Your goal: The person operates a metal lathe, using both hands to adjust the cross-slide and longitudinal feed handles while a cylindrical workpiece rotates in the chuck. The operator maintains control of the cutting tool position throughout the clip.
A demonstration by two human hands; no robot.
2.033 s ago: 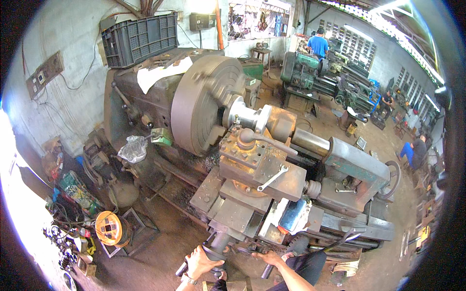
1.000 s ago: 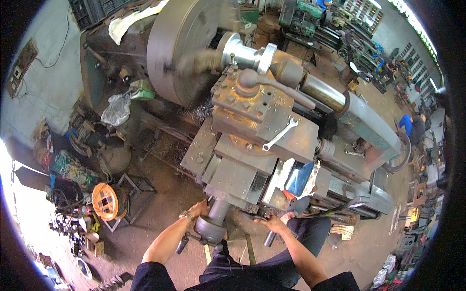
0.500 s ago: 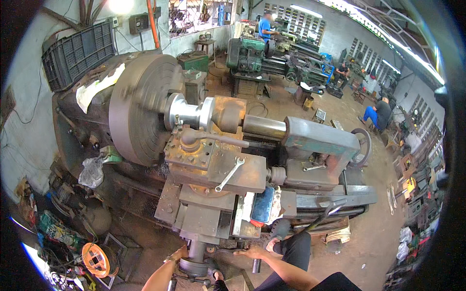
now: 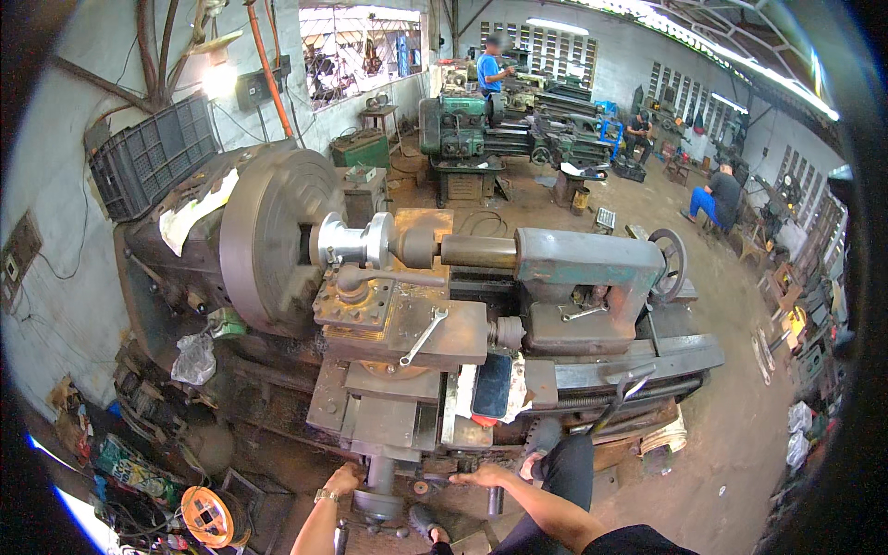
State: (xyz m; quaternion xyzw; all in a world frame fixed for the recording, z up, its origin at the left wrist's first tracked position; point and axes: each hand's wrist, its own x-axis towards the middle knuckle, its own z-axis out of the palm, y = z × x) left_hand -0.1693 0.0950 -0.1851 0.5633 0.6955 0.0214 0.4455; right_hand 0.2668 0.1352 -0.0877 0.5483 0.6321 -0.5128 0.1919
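Since half a second ago my view is lifting and settling squarer on the lathe, so the far end of the workshop is showing more fully, while both my hands are staying low at the carriage apron. I am resting my left hand (image 4: 344,478) against the grey round handwheel (image 4: 379,502) at the foot of the rusty grey carriage (image 4: 388,407); the fingers are curled at its hub, but I cannot tell whether they are really closed on it. I am holding my right hand (image 4: 483,476) flat and open-fingered on the lower edge of the apron, just beside a short dark lever (image 4: 495,499).

Above them a silver open-ended spanner (image 4: 423,337) is lying slantwise on the brown cross-slide, and a dark flat rectangular thing with a red edge (image 4: 492,387) is sitting on white paper to its right. A crumpled white sheet (image 4: 196,213) is draped over the headstock, under a dark plastic crate (image 4: 153,153). A clear plastic bag (image 4: 194,358) is hanging by the machine's side, and an orange cable reel (image 4: 209,516) is lying on the floor to my left.

The big grey faceplate (image 4: 268,240) is holding a shiny steel workpiece (image 4: 356,242) — the green-grey tailstock (image 4: 587,268) is facing it. Farther off, a person in a blue shirt (image 4: 488,67) is standing at another green lathe (image 4: 462,129).
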